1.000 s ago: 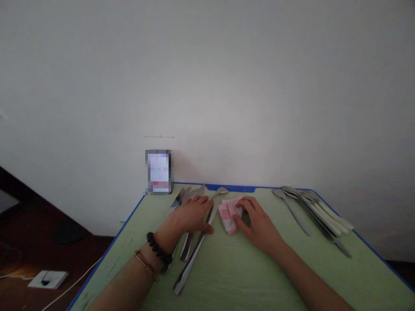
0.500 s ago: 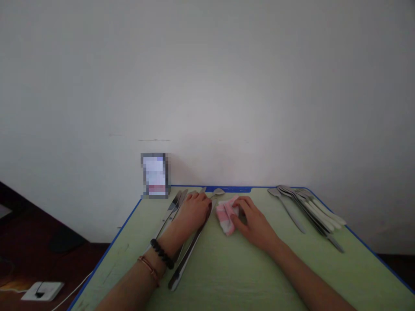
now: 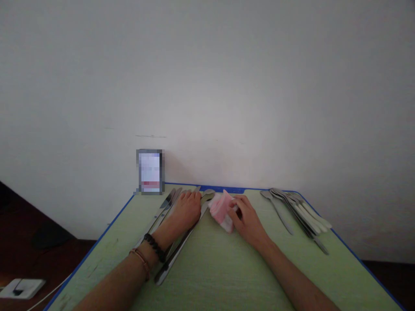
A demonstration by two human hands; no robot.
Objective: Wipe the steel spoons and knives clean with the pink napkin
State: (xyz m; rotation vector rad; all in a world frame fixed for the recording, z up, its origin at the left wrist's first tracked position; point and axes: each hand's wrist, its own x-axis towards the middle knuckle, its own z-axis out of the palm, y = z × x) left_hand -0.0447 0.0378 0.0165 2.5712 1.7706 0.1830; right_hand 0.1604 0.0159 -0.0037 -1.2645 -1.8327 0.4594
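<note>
Now the right hand [image 3: 249, 219] pinches pink cloth [image 3: 221, 212]; left hand [image 3: 186, 212] covers cutlery [image 3: 162, 274], grip unclear.

Left hand [image 3: 187, 210] hides some cutlery [image 3: 168, 199]; screen [image 3: 150, 168] is blurred.

Cloth [image 3: 221, 211]: pink and white, soft, bunched, folds showing, one corner peaking at the back. Sits mid-worktop [image 3: 227, 268] toward the far edge, pinched on its right side by the right grip [image 3: 248, 222]. Spoon [image 3: 206, 198]: plain metal, bowl poking out from the curled left grip [image 3: 186, 211], aimed at the cloth; handle hidden. Bowl and cloth meet in view, contact unclear.
</note>
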